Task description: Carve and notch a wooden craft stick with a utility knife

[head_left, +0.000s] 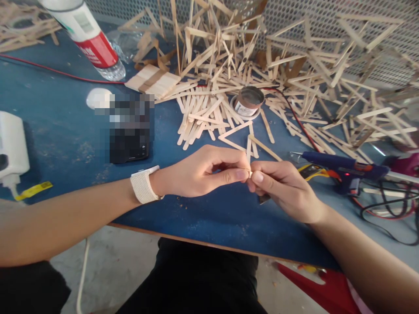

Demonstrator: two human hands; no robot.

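My left hand (212,172), with a pale woven watch band on the wrist, is closed in a pinch over the table's front part. Its thumb and fingertips meet those of my right hand (286,187), which is pinched as well. Between the fingertips shows a small pale end of what looks like a wooden craft stick (251,174); the fingers hide the rest. Just beyond the hands lie a few craft sticks (265,148), some joined at an angle. A small dark object (264,199) pokes out beneath my right hand.
A heap of loose craft sticks (203,113) spreads behind the hands, around an open tin (249,102). On the right lies a blue glue gun (343,168) with tangled cables. A bottle (94,43), a phone (131,139) and a white adapter (13,144) stand or lie leftward.
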